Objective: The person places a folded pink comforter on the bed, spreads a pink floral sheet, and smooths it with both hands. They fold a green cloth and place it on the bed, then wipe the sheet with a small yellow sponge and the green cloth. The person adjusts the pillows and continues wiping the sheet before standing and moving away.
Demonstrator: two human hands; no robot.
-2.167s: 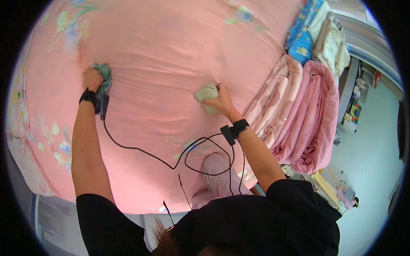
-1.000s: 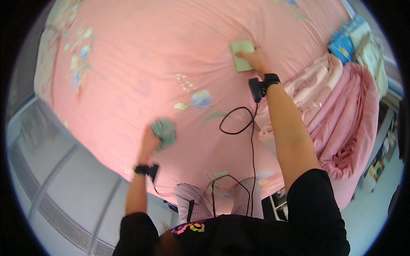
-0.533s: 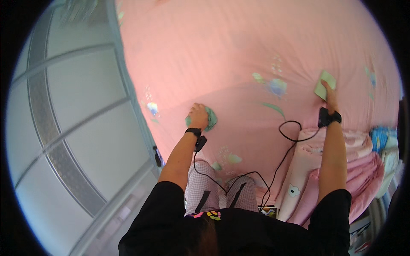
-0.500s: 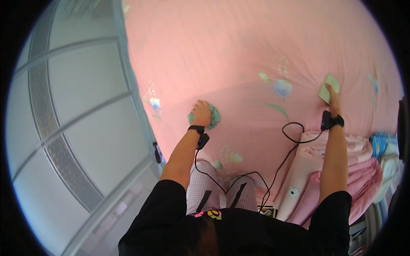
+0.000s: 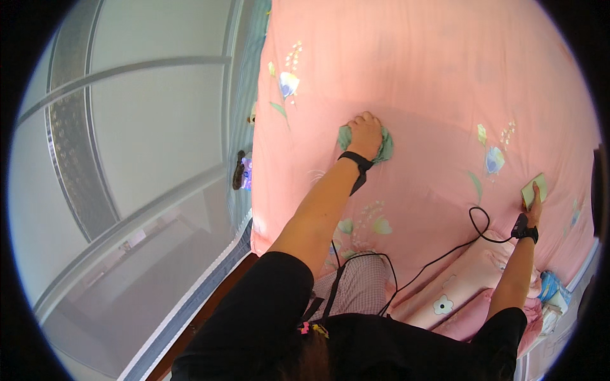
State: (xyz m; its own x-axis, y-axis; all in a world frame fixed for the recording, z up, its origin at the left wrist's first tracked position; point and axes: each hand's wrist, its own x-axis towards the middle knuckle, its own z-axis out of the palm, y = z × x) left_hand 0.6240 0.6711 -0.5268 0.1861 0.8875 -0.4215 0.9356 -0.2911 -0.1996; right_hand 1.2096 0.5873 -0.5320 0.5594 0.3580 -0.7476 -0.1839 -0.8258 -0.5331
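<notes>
My left hand [image 5: 365,136] is closed over a crumpled green cloth [image 5: 386,150] and presses it onto a pink flowered bedsheet [image 5: 426,82]. Green folds stick out on both sides of the fingers. At the right, my right hand [image 5: 535,206] grips a flat, pale green rectangular thing [image 5: 533,187] by its near edge, just over the sheet or resting on it. Whether this is a pad or a small book cannot be made out. Each wrist wears a black strap, and a black cable [image 5: 438,255] runs from the right one across the sheet.
Folded pink bedding [image 5: 464,279] lies at the near right, beside a blue package [image 5: 549,286]. Along the left side stand pale panels [image 5: 159,114] with grey bars. A purple package [image 5: 246,173] and a dark object [image 5: 238,170] sit between the panels and the bed.
The view has turned, bringing the bed's left edge further in. Over the sheet, my left hand has slid the cloth farther away and slightly right. My right hand has come nearer with the green thing.
</notes>
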